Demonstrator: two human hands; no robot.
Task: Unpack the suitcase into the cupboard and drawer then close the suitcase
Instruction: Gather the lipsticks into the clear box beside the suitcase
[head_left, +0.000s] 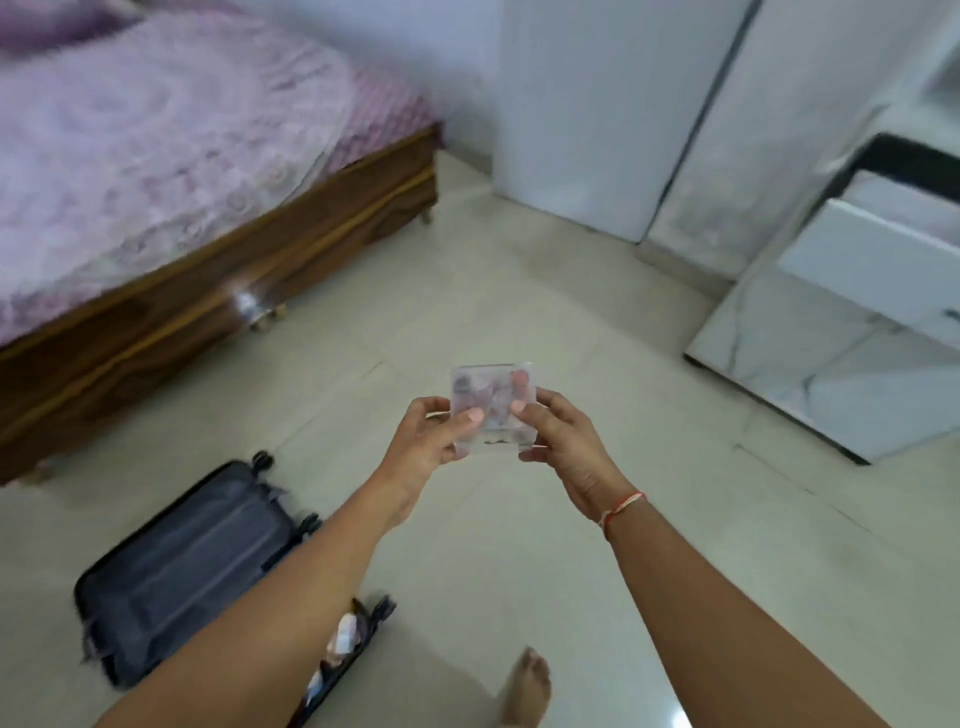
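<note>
- Both hands are raised in front of the body over the floor, sharing one small clear plastic box.
- Left hand grips the box's left side, thumb laid across the top face and fingers curled beneath.
- Right hand grips the right side in the same way, thumb on top; a red and white thread band circles that wrist.
- Inside the box sit blurred pinkish and grey contents; a dark mark shows on the near face, but motion blur leaves no writing readable.
- Open suitcase lies flat on the floor at lower left, well apart from the box and below the left forearm, which crosses its near half; the far half shows a grey lining, and some pale items show in the near half.
- White cupboard stands ahead against the wall, its doors closed, beyond the box.
- At right, a white marble-patterned unit has a drawer pulled out.
- Glossy pale tiles make up the floor.
- Wooden bed with a lilac patterned cover fills the upper left.
- One bare foot shows at the bottom edge.
</note>
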